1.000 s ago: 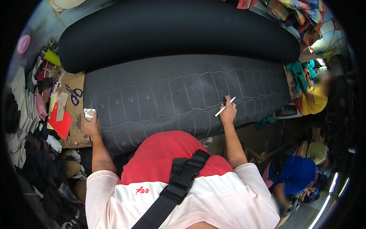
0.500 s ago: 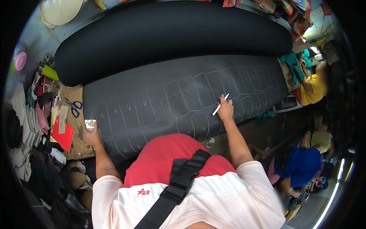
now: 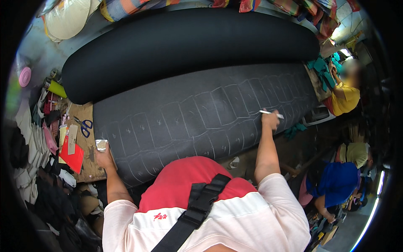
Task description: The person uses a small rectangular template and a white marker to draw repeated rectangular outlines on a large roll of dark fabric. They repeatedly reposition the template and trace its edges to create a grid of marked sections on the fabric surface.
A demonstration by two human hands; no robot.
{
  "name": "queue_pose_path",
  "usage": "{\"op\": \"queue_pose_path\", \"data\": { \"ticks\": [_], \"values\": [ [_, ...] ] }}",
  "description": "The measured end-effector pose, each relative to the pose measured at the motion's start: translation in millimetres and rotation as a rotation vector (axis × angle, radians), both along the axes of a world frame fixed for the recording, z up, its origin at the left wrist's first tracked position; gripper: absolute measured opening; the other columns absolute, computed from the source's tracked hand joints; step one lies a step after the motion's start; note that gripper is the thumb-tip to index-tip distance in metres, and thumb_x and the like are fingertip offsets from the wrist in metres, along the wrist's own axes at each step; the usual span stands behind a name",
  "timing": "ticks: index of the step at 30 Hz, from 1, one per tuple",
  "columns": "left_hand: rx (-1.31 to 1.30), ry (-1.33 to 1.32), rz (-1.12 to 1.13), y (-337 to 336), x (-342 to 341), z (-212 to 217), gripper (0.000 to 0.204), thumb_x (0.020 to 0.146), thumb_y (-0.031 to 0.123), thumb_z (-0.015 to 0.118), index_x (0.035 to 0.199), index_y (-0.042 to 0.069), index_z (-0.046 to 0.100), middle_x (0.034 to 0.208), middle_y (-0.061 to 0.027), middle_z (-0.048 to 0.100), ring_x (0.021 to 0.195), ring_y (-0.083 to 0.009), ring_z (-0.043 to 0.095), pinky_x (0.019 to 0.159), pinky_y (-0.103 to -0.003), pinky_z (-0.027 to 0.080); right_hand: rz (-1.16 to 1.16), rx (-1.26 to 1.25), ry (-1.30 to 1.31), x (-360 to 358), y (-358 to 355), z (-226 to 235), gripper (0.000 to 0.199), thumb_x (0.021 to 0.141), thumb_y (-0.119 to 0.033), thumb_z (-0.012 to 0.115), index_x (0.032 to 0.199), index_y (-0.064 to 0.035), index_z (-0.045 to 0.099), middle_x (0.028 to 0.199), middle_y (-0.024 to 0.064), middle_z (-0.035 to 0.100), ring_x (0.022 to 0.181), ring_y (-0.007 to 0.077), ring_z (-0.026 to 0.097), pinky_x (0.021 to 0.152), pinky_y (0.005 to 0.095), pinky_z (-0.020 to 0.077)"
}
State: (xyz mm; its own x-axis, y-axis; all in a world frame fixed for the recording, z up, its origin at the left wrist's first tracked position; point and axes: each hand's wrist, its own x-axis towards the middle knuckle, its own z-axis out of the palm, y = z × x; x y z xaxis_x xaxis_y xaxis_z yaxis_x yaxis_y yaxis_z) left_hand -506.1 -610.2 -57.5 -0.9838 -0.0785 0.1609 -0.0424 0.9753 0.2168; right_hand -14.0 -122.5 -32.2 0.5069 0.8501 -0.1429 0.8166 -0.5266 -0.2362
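**Dark grey cloth (image 3: 189, 115) lies wide and limp beneath a slim white marking stick (image 3: 265, 112)**

The cloth spreads along the worktable (image 3: 87, 171) in front of the person, between their body and a fat black fabric roll (image 3: 189, 44). Pale lines divide it into a row of narrow panels, and its near side curves downward.

The right hand (image 3: 270, 121) is over the near right part of the cloth, fingers bent inward and pinching the white marking stick, which points leftward. The left hand (image 3: 105, 158) is at the cloth's left end, its thumb beside a silver foil-covered piece (image 3: 101, 145). Whether those fingers grip that piece or only press on it, I cannot tell.

The cloth is probably soft and pliable, able to wrinkle or creep if dragged; a flat palm near an end or edge should steady it, away from the pale lines, which may smudge. The white marking stick looks light and rigid, perhaps brittle, and is best held low, near its working tip. The fabric roll looks bulky and likely heavy, better supported from beneath at both ends.
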Motion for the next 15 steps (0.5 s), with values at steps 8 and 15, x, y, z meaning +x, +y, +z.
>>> {"op": "queue_pose_path", "data": {
  "ticks": [8, 15],
  "values": [
    [0.497, -0.127, -0.328, 4, 54, 13, 0.049, 0.067, 0.033, 0.08, 0.092, -0.005, 0.064, 0.082, -0.0174, 0.068, 0.074, -0.0271, 0.066, 0.07, -0.037, 0.05, -0.29, 0.014, 0.329, 46, -1, -71, 0.052, 0.086, -0.048, 0.057, 0.104, 0.0003, 0.064, 0.088, 0.0194, 0.068, 0.088, 0.0367, 0.065, 0.076, 0.0421, 0.0509],
    [0.332, -0.123, -0.227, -71, 100, 13, 0.054, 0.067, 0.035, 0.08, 0.097, -0.006, 0.062, 0.088, -0.0201, 0.067, 0.08, -0.0304, 0.065, 0.074, -0.038, 0.049, -0.017, 0.195, -0.1, 76, -46, -48, 0.039, 0.095, -0.035, 0.044, 0.091, -0.0003, 0.061, 0.085, 0.0209, 0.066, 0.083, 0.0376, 0.064, 0.069, 0.0466, 0.0492]
  ]
}}
